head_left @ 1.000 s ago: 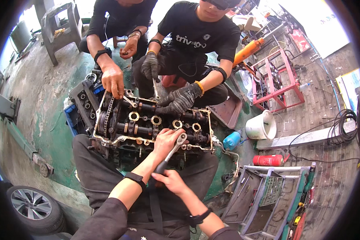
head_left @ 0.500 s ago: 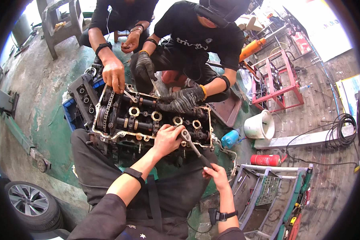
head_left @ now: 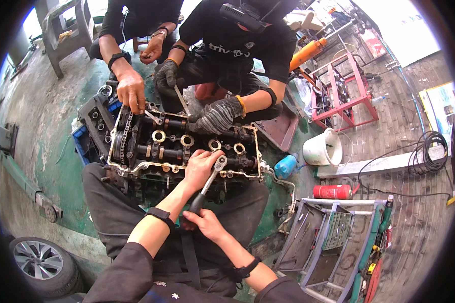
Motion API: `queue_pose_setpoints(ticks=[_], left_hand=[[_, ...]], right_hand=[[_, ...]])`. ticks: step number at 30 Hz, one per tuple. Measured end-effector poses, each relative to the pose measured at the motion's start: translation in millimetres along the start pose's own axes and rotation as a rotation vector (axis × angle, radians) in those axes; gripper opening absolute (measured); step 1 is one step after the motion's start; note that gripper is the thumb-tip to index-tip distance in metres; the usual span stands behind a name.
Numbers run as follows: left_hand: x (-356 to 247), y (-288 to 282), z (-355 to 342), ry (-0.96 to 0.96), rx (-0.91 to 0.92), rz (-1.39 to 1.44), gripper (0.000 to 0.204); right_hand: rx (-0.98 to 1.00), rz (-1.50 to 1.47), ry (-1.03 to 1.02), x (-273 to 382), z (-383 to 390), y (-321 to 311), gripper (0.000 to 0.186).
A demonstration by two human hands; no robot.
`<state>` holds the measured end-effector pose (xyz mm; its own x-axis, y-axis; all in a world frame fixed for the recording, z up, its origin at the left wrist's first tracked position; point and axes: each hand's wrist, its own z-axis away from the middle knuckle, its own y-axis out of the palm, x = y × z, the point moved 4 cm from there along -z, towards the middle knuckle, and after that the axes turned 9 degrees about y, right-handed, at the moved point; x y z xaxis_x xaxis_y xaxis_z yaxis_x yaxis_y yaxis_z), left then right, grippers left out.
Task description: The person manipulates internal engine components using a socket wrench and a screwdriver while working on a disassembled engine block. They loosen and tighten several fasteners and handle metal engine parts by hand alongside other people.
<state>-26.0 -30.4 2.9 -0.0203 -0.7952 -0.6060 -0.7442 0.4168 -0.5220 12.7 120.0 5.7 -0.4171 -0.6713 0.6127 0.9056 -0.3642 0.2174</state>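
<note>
My left hand (head_left: 199, 169) is closed over the near side of an open engine cylinder head (head_left: 179, 146) with camshafts and a chain, beside the head of a silver ratchet (head_left: 220, 164); what its fingers grip is hidden. My right hand (head_left: 202, 224) is closed on the ratchet's dark handle, lower down over my lap. Across the engine, a co-worker's gloved hands (head_left: 217, 113) are on the head and hold a spanner (head_left: 182, 98). Another person's bare hand (head_left: 130, 91) touches the left end beside a second spanner (head_left: 152, 117).
A dark cover (head_left: 98, 126) lies in a blue crate at left. Around stand a white bucket (head_left: 313, 151), blue container (head_left: 285, 166), red fire extinguisher (head_left: 331, 192), tool cart (head_left: 306, 242), red frame (head_left: 344, 96), wheel (head_left: 43, 262), grey chair (head_left: 58, 35) and coiled cable (head_left: 429, 154).
My right hand and the ratchet handle swung rightward by half a second ago, then back left to now. The gloved co-worker's head has bent lower over the engine.
</note>
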Motion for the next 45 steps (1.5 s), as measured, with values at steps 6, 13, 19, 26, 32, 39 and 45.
queue_pose_setpoints(ticks=[6, 13, 19, 26, 32, 39, 45], left_hand=[[-3.3, -4.9, -0.8, 0.01, 0.006, -0.013, 0.042], [-4.3, -6.8, -2.8, -0.008, -0.009, 0.025, 0.037], [-5.0, -8.8, -4.5, 0.003, -0.046, 0.002, 0.034], [-1.3, -1.4, -2.7, -0.004, -0.011, 0.025, 0.035], [-2.8, -9.6, -2.6, 0.006, -0.032, 0.016, 0.041], [-3.1, -7.2, -3.0, 0.004, -0.044, 0.026, 0.037], [-0.1, -7.9, 1.3, 0.01, -0.048, 0.011, 0.037]], right_hand=[[-0.219, 0.211, 0.024, 2.7, 56.9, -96.1, 0.027], [-0.529, 0.411, -0.019, 8.7, 69.2, -164.7, 0.03], [-0.171, 0.194, 0.049, -12.3, 34.6, -53.8, 0.035], [-0.116, 0.16, 0.016, -1.7, 10.7, -8.0, 0.033], [-0.234, 0.353, 0.034, 4.1, 57.3, -88.3, 0.034], [-0.5, 0.341, -0.017, 24.1, 69.4, -159.4, 0.027], [-0.206, 0.35, -0.016, 14.4, 42.9, -66.3, 0.035]])
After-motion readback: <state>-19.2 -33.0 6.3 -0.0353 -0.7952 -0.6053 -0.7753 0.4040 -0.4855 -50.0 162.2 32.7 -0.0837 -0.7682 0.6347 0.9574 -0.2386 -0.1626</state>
